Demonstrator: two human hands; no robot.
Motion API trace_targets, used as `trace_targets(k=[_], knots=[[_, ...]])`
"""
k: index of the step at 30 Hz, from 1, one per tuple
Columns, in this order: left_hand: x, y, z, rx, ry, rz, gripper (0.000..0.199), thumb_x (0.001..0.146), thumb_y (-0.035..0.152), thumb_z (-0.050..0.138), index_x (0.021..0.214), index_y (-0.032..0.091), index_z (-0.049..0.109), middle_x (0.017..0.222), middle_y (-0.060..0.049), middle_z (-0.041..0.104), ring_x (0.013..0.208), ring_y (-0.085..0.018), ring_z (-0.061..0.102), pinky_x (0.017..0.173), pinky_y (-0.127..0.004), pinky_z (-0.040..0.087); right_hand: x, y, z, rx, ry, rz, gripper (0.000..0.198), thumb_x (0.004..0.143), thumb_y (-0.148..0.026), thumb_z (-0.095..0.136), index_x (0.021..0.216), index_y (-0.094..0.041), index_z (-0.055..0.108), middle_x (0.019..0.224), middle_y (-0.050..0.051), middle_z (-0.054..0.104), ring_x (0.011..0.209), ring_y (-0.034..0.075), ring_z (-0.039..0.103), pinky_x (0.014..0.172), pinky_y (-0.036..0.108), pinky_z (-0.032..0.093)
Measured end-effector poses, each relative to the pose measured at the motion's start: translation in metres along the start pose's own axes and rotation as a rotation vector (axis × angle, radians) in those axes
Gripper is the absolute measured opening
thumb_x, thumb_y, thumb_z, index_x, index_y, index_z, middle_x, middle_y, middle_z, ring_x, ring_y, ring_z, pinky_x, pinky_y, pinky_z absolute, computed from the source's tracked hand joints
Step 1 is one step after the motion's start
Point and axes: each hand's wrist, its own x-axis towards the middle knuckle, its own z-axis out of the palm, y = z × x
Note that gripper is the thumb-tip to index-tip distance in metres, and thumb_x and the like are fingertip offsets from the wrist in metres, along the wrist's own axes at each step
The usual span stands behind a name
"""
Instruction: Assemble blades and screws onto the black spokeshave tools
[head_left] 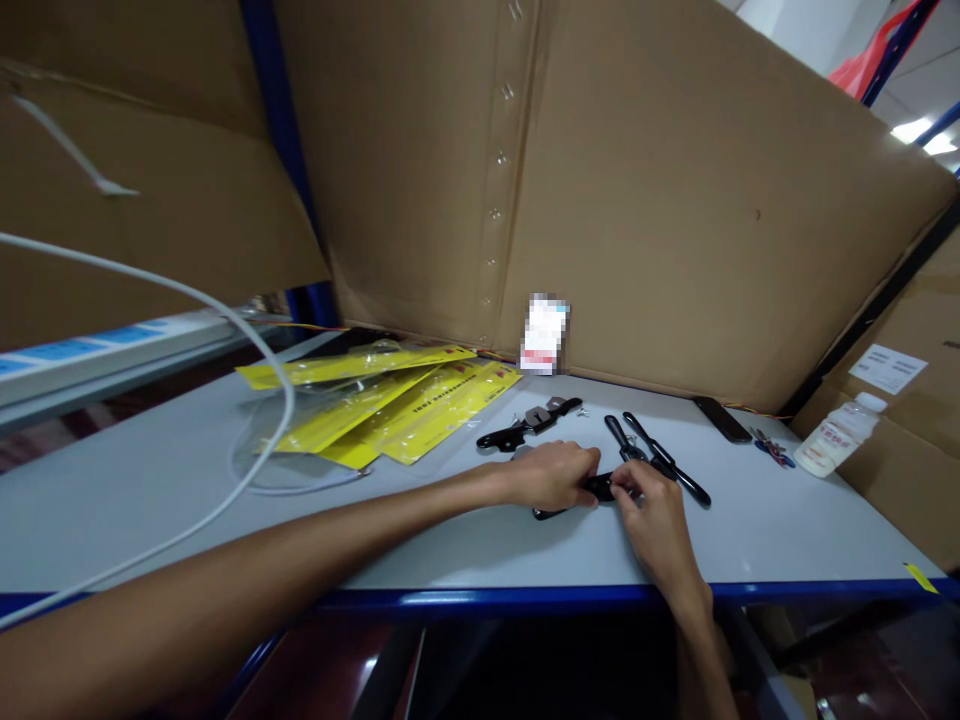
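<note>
While my left fingers (588, 496) clamp the black tool (601, 488), left of the bottle (836, 437), and my right fingers (625, 492) pinch its bottle-side end, a slack left hold could let it twist under pressure.

The person's left hand (551, 472) and right hand (660, 520) are bare, with slender fingers (628, 490). The left forearm (300, 548) is bare, tapering toward the wrist (496, 484). The right forearm (699, 625) is bare too.

An elongated, glossy black tool (601, 487), partly hidden by the left hand (556, 473) and right hand (652, 498), sits slantwise at the pale grey tabletop (495, 552).
</note>
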Motion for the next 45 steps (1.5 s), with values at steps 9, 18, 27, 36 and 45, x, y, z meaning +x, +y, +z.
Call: trace_targets(k=[9,18,27,36,45], knots=[[0.000,-0.002,0.003,0.018,0.006,-0.001,0.028,0.088,0.038,0.071,0.107,0.020,0.063,0.092,-0.007,0.071,0.085,-0.026,0.068,0.064,-0.028,0.042,0.002,-0.004,0.001,0.055,-0.089,-0.027,0.016,0.085,-0.011,0.052,0.084,-0.021,0.064,0.083,0.003,0.070,0.076,0.019,0.065,0.071,0.029,0.048],[0.000,0.000,0.001,0.031,-0.006,-0.003,0.026,0.089,0.037,0.070,0.107,0.019,0.064,0.093,-0.007,0.071,0.085,-0.026,0.068,0.065,-0.029,0.044,0.004,0.001,0.002,-0.069,-0.095,-0.036,0.018,0.089,-0.008,0.056,0.086,-0.020,0.070,0.087,0.004,0.069,0.083,0.020,0.065,0.076,0.030,0.047],[-0.004,0.005,-0.003,0.052,-0.021,0.010,0.026,0.092,0.040,0.067,0.107,0.019,0.061,0.096,-0.008,0.072,0.088,-0.028,0.068,0.064,-0.030,0.042,0.004,0.006,0.000,-0.002,-0.103,0.018,0.021,0.093,-0.014,0.054,0.089,-0.020,0.074,0.090,0.006,0.070,0.085,0.023,0.066,0.079,0.033,0.047],[-0.003,0.004,-0.001,0.090,-0.012,0.031,0.027,0.093,0.040,0.065,0.110,0.019,0.059,0.099,-0.010,0.072,0.090,-0.029,0.068,0.065,-0.031,0.042,0.004,0.006,0.002,0.074,0.010,0.028,0.024,0.092,-0.018,0.052,0.093,-0.021,0.076,0.091,0.007,0.072,0.084,0.023,0.068,0.079,0.034,0.049],[-0.005,0.004,0.000,0.047,-0.020,0.013,0.023,0.092,0.039,0.067,0.103,0.020,0.058,0.093,-0.008,0.070,0.087,-0.027,0.067,0.068,-0.030,0.043,-0.014,0.031,-0.031,-0.167,0.263,0.130,0.028,0.094,-0.024,0.047,0.096,-0.018,0.075,0.093,0.011,0.073,0.086,0.025,0.067,0.081,0.036,0.048]])
